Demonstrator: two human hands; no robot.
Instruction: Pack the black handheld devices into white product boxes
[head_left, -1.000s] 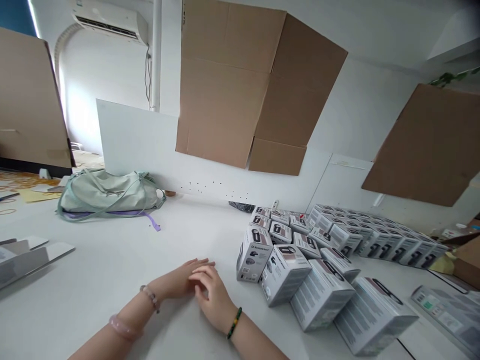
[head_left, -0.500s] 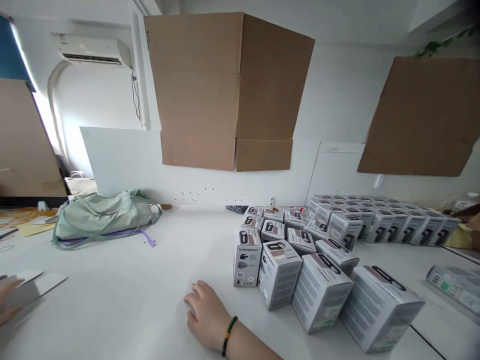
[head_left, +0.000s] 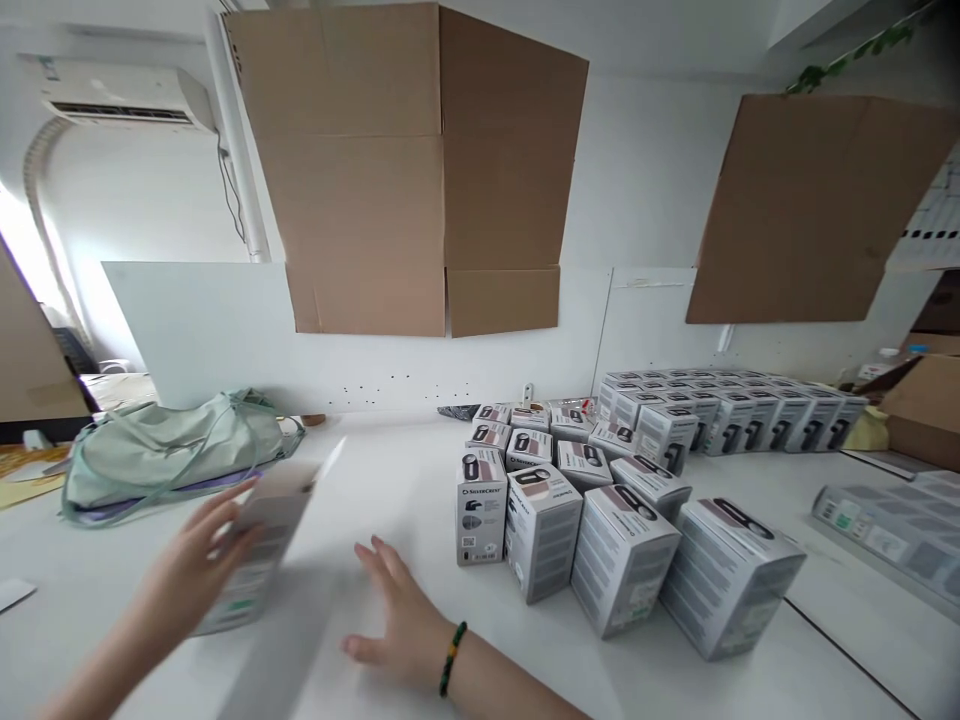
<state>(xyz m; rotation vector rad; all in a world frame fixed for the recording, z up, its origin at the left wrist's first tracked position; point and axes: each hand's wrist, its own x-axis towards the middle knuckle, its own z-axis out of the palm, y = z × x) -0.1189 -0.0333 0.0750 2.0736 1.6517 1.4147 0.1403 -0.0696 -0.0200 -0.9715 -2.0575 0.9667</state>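
My left hand point(head_left: 187, 570) grips a flat, unfolded grey product carton point(head_left: 259, 545) and holds it above the white table point(head_left: 390, 480); both are smeared by motion. My right hand point(head_left: 397, 620), with a bead bracelet at the wrist, lies flat on the table with fingers spread, just right of the carton. Close to the right of that hand stand rows of assembled grey product boxes point(head_left: 540, 525), the nearest one point(head_left: 480, 505) upright.
A pale green bag point(head_left: 172, 455) lies at the back left of the table. More boxes point(head_left: 735, 415) line the back right, and flat cartons point(head_left: 892, 525) lie at the right edge. Brown cardboard sheets point(head_left: 420, 170) hang on the white partition behind.
My left hand went out to the left, took a flat carton and swung it in over the table. My right hand stayed on the table and spread its fingers. The view panned right.
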